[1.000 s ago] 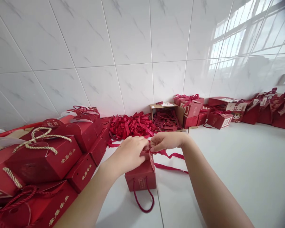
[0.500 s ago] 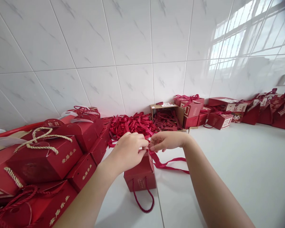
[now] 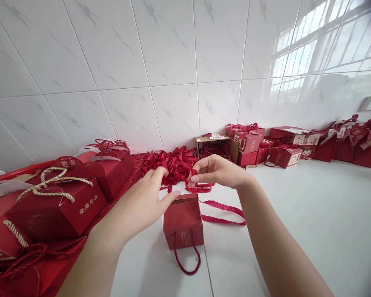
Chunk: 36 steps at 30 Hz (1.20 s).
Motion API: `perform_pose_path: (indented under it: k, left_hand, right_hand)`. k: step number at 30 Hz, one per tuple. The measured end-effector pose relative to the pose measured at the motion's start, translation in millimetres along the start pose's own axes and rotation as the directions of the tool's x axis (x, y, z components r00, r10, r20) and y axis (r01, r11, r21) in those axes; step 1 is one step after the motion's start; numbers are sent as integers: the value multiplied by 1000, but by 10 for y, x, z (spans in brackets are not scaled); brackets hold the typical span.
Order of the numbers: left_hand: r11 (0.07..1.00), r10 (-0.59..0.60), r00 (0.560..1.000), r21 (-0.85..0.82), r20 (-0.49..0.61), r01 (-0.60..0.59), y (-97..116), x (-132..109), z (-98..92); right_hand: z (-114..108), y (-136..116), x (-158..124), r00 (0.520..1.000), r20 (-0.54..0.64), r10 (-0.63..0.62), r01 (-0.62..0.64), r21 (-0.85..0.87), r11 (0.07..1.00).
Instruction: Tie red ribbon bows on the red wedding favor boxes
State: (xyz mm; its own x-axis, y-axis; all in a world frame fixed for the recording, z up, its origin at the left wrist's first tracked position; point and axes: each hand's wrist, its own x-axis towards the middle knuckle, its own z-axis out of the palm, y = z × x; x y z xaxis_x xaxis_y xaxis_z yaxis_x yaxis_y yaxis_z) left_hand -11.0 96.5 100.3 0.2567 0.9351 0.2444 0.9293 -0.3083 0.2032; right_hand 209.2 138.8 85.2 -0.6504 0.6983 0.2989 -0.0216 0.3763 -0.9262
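A small red gift box (image 3: 183, 220) with a dark red rope handle (image 3: 190, 272) stands in front of me on the white surface. My right hand (image 3: 218, 171) is above its far right corner, thumb and fingers pinched on a red ribbon (image 3: 200, 189). Part of that ribbon is hidden by the fingers. To the left of the box top, my left hand (image 3: 150, 196) is open, thumb and fingers apart, holding nothing. Another stretch of ribbon (image 3: 224, 222) lies looped on the surface right of the box.
Stacked red boxes (image 3: 60, 210) with rope ties crowd the left side. Behind the hands are a heap of red ribbons (image 3: 173, 159) and an open carton (image 3: 234, 152). More red boxes (image 3: 249, 140) and peaked bags (image 3: 367, 144) line the tiled wall at right.
My left hand has let go at the box top, moved left and opened. My right hand has risen slightly, still pinching ribbon. The top of the box is now in view.
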Motion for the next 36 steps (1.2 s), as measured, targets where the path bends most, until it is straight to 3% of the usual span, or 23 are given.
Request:
perform_pose_path:
  k: [3,5,10,14,17,20,23,26,28,31,36]
  left_hand:
    - [986,-166,936,56,310,156,-88,-34,4]
    - [986,-168,915,63,367,156,-87,-14,42]
    - [997,-77,935,15,346,77,32,93,196]
    - [997,-37,964,77,262,18,74,171,313]
    - [999,-22,972,51,233,10,75,232,391]
    - [999,-21,978,43,207,12,84,283,458]
    - [999,-19,983,42,182,12,96,318,505]
    - [999,-23,987,46,157,16,90,349,550]
    - [999,-27,990,47,141,21,85,369,588]
    - [999,-29,991,32,131,25,101,389,646]
    - [999,-21,981,-35,192,28,111,398,640]
  right_hand:
    - [-16,-66,-59,997,-60,-44,46,24,999]
    - [-9,-123,-100,990,-110,-84,87,25,996]
    - [30,-301,-233,903,-392,-176,181,-24,983]
    - [34,-425,-344,842,-501,-201,186,-80,979]
    - [44,-450,-349,841,-523,-140,117,-78,990]
    - [78,-402,-277,848,-529,-13,-72,-140,988]
    - [117,-322,-201,870,-464,166,-318,-270,909]
    - [125,-252,-163,892,-325,315,-418,-328,847]
    - [109,-197,-135,914,-194,355,-398,-264,879]
    - [79,-48,-41,949,-2,317,-316,-53,947]
    - [99,367,205,971,102,218,-235,197,952]
